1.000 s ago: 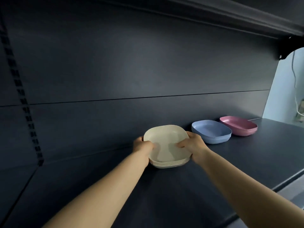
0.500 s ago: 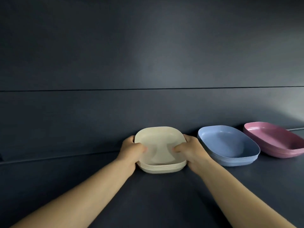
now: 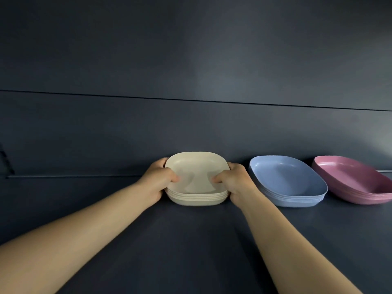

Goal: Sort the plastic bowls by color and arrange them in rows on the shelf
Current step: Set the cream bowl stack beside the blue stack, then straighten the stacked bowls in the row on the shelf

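Note:
A stack of several cream bowls (image 3: 196, 172) sits on the dark shelf (image 3: 191, 240) against the back wall. My left hand (image 3: 158, 181) grips its left side, thumb over the rim. My right hand (image 3: 233, 181) grips its right side the same way. To the right stands a stack of blue bowls (image 3: 286, 181), and beyond it a stack of pink bowls (image 3: 356, 179), cut off by the frame edge. The three stacks form a row along the wall.
The dark back panel (image 3: 191, 71) rises right behind the stacks. Bare shelf surface stretches to the left of the cream stack and in front of all three.
The view has swung to the right and moved closer. The cream stack, held by both hands, has come down to rest on the shelf near the wall.

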